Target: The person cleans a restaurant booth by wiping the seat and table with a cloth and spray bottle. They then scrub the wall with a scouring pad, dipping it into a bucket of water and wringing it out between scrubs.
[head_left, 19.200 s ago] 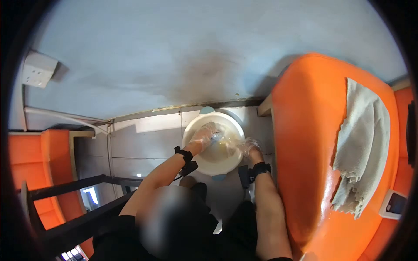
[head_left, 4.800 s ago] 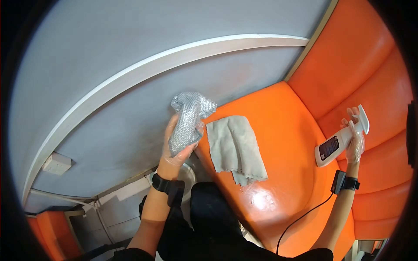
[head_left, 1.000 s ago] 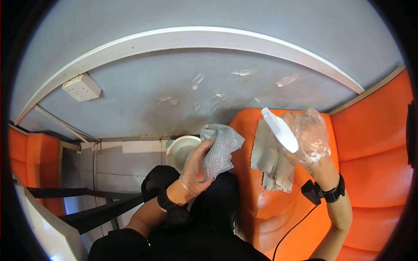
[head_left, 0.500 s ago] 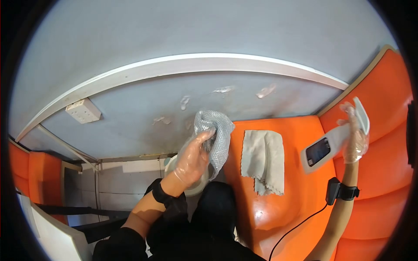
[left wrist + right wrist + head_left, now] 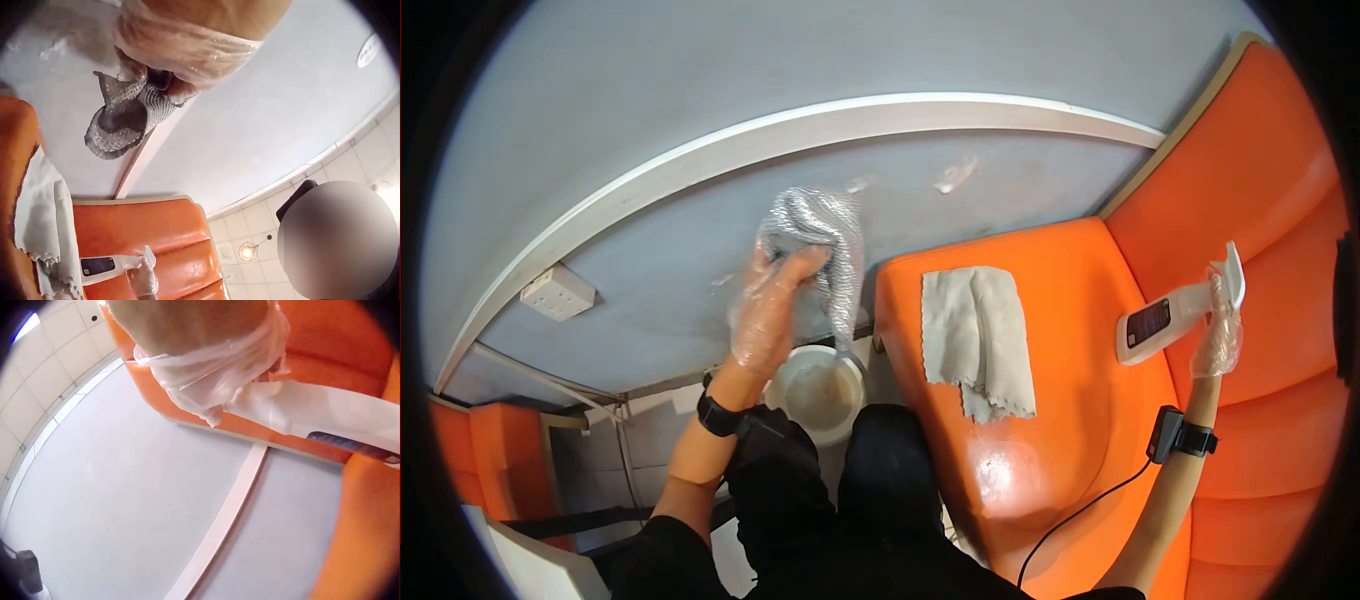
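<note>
In the head view, my left hand (image 5: 768,312), in a clear plastic glove, grips a silvery mesh cloth (image 5: 840,235) up by the grey wall (image 5: 650,310). The cloth's loose end hangs over the white basin (image 5: 852,385). The left wrist view shows the cloth (image 5: 119,122) bunched and folded between the fingers. White foam (image 5: 956,176) clings to the wall right of the cloth. Off to the right, my gloved right hand (image 5: 1222,335) holds a white spray bottle (image 5: 1165,320) by its neck, tilted over the orange seat, its dark label facing up.
A grey-beige cloth (image 5: 975,335) lies folded on the orange seat (image 5: 1070,290). A white rail (image 5: 850,120) runs along the wall, with a socket box (image 5: 558,292) below it. A black cable (image 5: 1065,525) trails from my right wrist.
Since 4.8 seconds ago, foam patches have appeared on the wall. Over the last second, the spray bottle moved right, away from the wall, and the mesh cloth moved left and up to it.
</note>
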`<move>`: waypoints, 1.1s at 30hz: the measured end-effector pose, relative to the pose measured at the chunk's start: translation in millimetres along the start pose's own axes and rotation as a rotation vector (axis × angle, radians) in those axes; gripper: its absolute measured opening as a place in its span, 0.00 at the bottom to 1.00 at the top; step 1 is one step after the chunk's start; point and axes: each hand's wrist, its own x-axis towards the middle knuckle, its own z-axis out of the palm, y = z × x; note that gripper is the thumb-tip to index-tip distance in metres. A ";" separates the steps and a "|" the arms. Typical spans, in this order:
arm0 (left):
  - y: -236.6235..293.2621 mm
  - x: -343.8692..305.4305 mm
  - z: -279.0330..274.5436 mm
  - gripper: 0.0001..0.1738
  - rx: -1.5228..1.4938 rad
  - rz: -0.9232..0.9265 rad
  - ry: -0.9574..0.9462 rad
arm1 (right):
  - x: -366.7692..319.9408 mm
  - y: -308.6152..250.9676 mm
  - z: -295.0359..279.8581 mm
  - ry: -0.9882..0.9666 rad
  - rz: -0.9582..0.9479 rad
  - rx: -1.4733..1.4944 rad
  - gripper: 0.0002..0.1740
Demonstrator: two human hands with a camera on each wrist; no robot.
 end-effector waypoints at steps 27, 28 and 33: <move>-1.0 -8.3 -14.2 0.24 0.204 0.093 -0.089 | -140.8 -76.9 100.6 -0.177 0.436 0.843 0.27; -0.1 -11.1 -5.7 0.23 0.220 0.088 -0.048 | -145.1 -74.5 102.2 -0.218 0.447 0.857 0.27; -6.2 7.9 -7.7 0.24 0.486 0.402 -0.149 | -142.6 -32.5 104.8 -0.506 0.505 0.997 0.32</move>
